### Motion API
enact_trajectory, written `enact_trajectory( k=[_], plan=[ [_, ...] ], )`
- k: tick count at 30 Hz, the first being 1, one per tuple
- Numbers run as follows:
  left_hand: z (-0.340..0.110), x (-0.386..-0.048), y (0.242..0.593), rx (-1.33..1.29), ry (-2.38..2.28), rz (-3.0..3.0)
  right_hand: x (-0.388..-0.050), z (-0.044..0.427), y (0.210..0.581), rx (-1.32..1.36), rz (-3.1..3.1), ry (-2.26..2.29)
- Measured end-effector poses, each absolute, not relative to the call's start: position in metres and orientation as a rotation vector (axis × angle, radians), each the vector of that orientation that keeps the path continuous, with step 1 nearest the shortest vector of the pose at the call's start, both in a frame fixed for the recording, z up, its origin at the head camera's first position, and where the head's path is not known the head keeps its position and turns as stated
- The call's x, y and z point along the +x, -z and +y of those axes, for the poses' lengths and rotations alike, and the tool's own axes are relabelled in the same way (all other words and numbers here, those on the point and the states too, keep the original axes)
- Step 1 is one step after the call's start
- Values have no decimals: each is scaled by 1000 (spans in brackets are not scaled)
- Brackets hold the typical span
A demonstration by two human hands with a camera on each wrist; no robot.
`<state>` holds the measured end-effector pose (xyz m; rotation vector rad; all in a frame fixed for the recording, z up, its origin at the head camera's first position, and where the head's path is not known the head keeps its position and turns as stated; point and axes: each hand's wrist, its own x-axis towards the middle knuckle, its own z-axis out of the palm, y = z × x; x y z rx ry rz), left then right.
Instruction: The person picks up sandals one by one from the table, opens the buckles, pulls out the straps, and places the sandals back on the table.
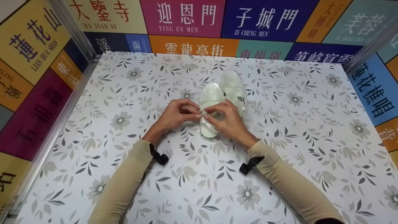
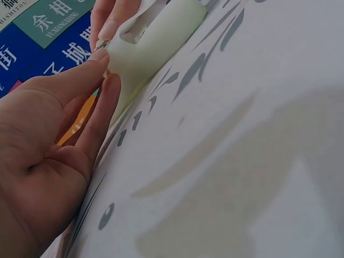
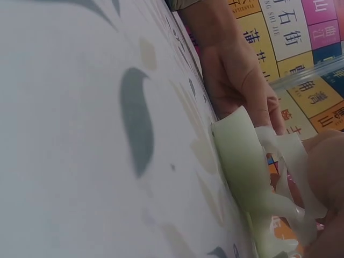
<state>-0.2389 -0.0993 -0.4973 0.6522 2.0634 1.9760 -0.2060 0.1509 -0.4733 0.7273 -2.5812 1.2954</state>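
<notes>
A pair of pale, translucent green-white sandals lies on the table. My left hand (image 1: 177, 114) comes from the left to the nearer sandal (image 1: 209, 132), its thumb and fingertips pinching the ankle strap at a small metal buckle (image 2: 102, 45). On the other side, my right hand (image 1: 229, 120) pinches the same strap, fingertips meeting the left ones. The right wrist view shows the sandal's strap (image 3: 294, 156) standing up from the sole between both hands. Fingers partly hide the buckle. The second sandal (image 1: 231, 80) lies just beyond, to the right, partly behind the right hand.
The table (image 1: 298, 140) has a white cover with grey leaves and flowers. Upright panels (image 1: 186, 18) with coloured blocks and Chinese lettering border its back and both sides. A black wrist-camera mount (image 1: 161, 158) hangs below the left wrist, another (image 1: 245, 168) below the right.
</notes>
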Motion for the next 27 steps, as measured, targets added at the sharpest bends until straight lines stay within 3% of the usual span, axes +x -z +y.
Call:
enact_trajectory(
  k=[27],
  plan=[
    [-86, -232, 496, 679, -1906, 2223, -206, 152, 477, 683, -2566, -1365]
  ],
)
